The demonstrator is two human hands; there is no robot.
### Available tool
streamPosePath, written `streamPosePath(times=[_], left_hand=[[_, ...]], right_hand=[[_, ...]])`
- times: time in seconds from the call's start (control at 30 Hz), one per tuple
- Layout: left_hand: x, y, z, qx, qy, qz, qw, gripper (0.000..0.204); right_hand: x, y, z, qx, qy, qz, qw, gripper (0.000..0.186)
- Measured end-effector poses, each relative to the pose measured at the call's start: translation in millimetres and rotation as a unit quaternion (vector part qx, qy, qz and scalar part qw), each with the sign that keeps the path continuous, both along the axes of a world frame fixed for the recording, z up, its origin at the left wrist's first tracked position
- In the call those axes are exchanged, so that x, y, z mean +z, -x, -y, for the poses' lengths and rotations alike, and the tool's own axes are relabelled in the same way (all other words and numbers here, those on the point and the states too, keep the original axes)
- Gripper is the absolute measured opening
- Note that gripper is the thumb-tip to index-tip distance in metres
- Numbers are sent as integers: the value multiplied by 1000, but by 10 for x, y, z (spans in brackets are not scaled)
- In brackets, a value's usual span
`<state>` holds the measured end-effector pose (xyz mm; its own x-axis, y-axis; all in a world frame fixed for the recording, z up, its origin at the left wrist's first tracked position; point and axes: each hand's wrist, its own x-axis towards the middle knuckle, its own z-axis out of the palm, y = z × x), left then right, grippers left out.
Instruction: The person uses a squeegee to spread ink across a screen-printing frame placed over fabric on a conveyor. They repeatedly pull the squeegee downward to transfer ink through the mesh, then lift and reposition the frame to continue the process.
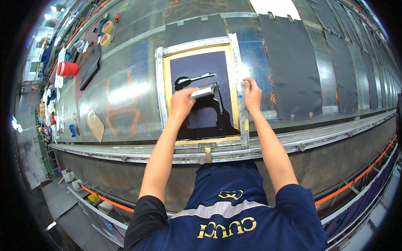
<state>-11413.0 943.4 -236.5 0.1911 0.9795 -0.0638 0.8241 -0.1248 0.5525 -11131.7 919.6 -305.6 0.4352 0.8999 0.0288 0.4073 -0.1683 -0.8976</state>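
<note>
A screen-printing frame (160,94) with a metal border and tan inner edging lies on the long table before me. Black ink (207,112) is spread over its dark mesh (194,62), thickest toward the near end. My left hand (183,102) is closed round a squeegee (204,92) with a silvery handle, which rests on the mesh near the middle. At the frame's right side, my right hand (253,97) has its fingers bent against the metal edge, gripping it. The squeegee's blade is mostly hidden.
Dark fabric panels (289,67) lie in a row to the right. A metal rail (301,142) with knobs runs along the table's near edge. Leftward are a red bucket (68,69), tape rolls (106,33), a black folded sheet (90,67) and a brown paper piece (95,124).
</note>
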Motion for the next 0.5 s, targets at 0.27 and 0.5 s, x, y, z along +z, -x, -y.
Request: streamPosePath(times=[0.27, 0.5], left_hand=[[-327, 38, 509, -68, -123, -15, 990, 35], [-312, 135, 881, -76, -129, 12, 989, 40]], right_hand=[[31, -8, 13, 2, 34, 10, 999, 17], [27, -13, -1, -4, 33, 20, 999, 17]])
